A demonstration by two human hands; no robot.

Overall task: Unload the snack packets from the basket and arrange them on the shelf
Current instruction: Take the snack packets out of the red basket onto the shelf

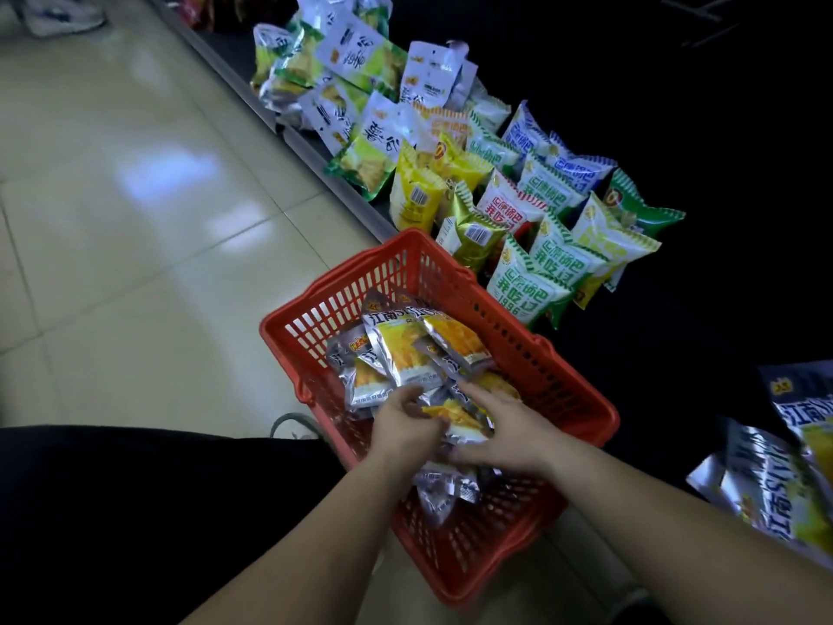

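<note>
In red basket of "江南" packets: left grip around one, right grip flat.

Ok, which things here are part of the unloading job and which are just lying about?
Job: red basket, silver-and-yellow packets in it, left hand, right hand, shelf, packets already shelved.
Lying about: pale object on the floor, too blurred to name.

One red plastic mesh basket holds about seven silver-and-yellow foil snack packets, too overlapped for a sure count. On the dark shelf:
- about five green-and-white striped packets
- two blue-and-white striped packets
- two red-or-orange-and-white packets
- one dark green packet
- three yellow or gold packets
- roughly eight white-and-green crisp bags
- at least three large silver bags
</note>
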